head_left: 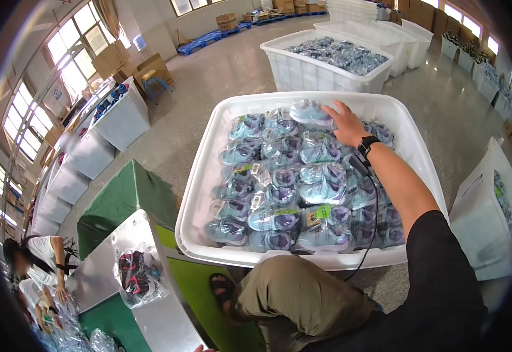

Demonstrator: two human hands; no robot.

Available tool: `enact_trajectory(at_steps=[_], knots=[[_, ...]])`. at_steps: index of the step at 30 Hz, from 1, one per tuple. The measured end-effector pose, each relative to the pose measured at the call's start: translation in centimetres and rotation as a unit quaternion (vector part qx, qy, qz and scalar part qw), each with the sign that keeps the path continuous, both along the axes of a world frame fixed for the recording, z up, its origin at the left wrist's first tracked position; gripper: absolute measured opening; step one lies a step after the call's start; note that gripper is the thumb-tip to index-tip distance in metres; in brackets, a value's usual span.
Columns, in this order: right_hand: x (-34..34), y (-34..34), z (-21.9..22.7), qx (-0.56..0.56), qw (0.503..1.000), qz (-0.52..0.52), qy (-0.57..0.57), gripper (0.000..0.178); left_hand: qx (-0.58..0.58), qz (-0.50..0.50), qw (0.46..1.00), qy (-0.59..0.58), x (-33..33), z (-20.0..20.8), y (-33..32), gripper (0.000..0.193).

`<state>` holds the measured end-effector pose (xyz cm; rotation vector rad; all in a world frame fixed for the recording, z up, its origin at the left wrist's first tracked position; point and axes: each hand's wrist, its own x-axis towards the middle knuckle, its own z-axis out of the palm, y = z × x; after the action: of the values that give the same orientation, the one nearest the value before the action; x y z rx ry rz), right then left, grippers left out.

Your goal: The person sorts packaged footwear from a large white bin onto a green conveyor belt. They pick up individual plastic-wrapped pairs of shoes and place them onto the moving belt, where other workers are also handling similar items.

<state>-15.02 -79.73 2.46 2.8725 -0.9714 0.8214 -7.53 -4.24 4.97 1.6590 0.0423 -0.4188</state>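
Note:
My right hand (348, 125), with a black watch on its wrist, reaches to the far side of a white plastic bin (426, 167). Its fingers curl over the right end of a light blue shoe packet (310, 113) in clear plastic, on top of the far row. Rows of similar bagged shoes (323, 183), light blue with purple linings, fill the bin. Only a bit of my left hand (204, 349) shows at the lower edge, beside the metal-topped table; what its fingers do is hidden.
A black cabled device (360, 164) lies on the shoes. Bagged black-and-red shoes (138, 273) rest on the metal table (168, 314). Another filled bin (326, 73) stands beyond, and one (482, 217) at right. Co-workers (39, 264) handle plastic-wrapped items at lower left.

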Motion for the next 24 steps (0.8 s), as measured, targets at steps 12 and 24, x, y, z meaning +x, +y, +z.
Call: enact_trajectory(at_steps=[12, 24], knots=[[-0.2, 7.4, -2.0, 0.263, 0.95, 0.167, -0.028, 0.046, 0.015, 0.029, 0.999, 0.018, 0.2, 1.3, 1.5, 0.03], [5.5, 35.4, 12.7, 0.485, 0.671, 0.556, 0.077, 0.038, -0.027, -0.03, 0.999, 0.021, 2.0, -1.1, 2.6, 0.036]])
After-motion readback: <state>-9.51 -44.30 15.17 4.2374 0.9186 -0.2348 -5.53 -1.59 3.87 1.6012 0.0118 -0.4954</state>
